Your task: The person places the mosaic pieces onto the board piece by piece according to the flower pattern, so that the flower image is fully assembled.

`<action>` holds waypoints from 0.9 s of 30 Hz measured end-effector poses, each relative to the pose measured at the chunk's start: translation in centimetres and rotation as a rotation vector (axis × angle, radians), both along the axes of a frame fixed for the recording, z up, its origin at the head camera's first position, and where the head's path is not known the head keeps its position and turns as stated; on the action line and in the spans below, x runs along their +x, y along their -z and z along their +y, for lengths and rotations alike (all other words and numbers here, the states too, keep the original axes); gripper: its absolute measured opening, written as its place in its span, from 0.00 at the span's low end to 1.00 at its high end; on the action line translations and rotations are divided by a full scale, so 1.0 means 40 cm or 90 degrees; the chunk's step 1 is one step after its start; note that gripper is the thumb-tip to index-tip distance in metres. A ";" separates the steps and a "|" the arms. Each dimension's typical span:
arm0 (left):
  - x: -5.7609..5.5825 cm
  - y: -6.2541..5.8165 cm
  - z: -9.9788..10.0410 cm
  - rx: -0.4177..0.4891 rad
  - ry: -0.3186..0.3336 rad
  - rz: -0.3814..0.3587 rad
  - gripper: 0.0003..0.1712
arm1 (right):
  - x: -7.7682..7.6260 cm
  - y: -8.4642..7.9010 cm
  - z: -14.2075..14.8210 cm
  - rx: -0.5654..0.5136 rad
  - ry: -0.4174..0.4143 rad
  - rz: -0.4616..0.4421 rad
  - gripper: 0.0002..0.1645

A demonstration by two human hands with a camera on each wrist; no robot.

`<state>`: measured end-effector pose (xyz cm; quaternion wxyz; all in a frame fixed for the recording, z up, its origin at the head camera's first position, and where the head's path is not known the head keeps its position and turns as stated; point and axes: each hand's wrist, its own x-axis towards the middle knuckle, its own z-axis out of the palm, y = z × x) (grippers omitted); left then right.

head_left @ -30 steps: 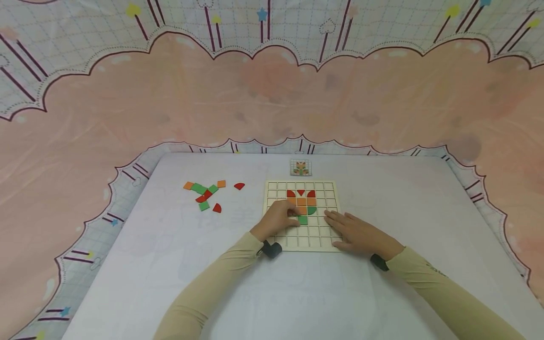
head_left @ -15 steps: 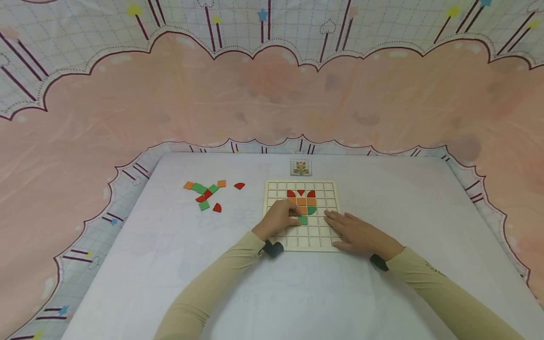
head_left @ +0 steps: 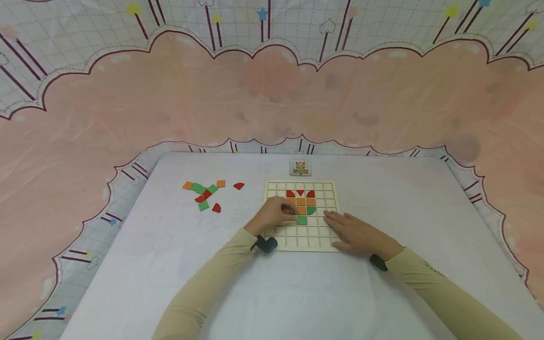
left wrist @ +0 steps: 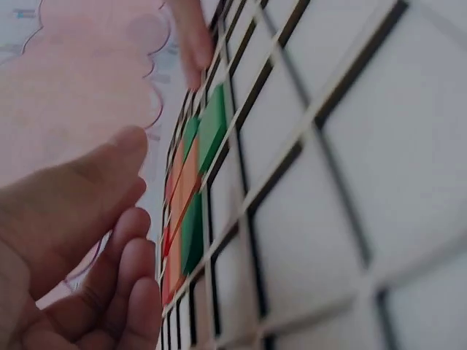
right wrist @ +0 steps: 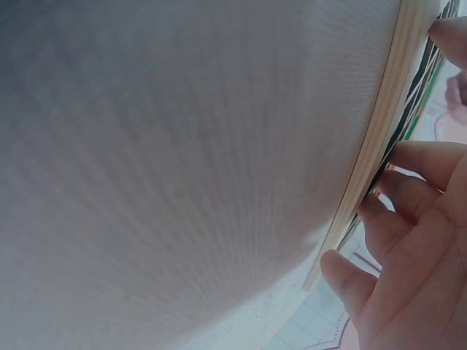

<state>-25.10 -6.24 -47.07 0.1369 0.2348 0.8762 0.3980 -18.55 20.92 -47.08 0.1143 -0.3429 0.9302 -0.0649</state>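
Farthest left, forward of the left hand and well apart from it, the loose pieces (head_left: 203,206) lie scattered on the worktop (head_left: 306,293): green and orange squares and red ones, some touching or overlapping. The red wedge (head_left: 239,186) at the near side of that scatter sits closest to the left hand.

The left hand (head_left: 274,215) hangs over the left part of the board (head_left: 304,234), fingers loosely curled and thumb apart from them; the left wrist view shows nothing pinched between. Just beyond its fingertips, towards the right hand, a green quarter (left wrist: 192,237) lies flat in its cell; the hand hides it from the head view.

Between the hands the set pieces form a figure: red along its far edge, the orange squares (head_left: 301,202) in the middle, another green quarter (head_left: 311,210) on the right, and a green square (head_left: 301,220) nearest the person. Straight ahead, past the board, lies the card (head_left: 300,167) with a small printed figure.

The right hand (head_left: 361,233) rests on the board's right edge, fingers extended, thumb spread away.

The relation that counts: the board, roughly square with no clear long axis, lies between the hands, while every loose piece is out on the left hand's side, making that hand much the nearer.
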 end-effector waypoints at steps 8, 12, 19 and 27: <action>-0.071 -0.024 -0.106 -0.001 -0.108 0.045 0.14 | 0.003 0.001 0.001 -0.004 0.003 0.004 0.42; -0.108 -0.027 -0.176 -0.013 -0.188 0.068 0.17 | 0.002 0.001 0.001 -0.006 0.001 0.005 0.42; -0.133 -0.023 -0.265 -0.044 -0.258 0.083 0.21 | -0.001 0.004 0.002 -0.006 -0.001 0.001 0.42; -0.146 -0.008 -0.298 -0.129 -0.283 0.066 0.21 | -0.001 0.005 0.002 0.001 0.004 -0.003 0.42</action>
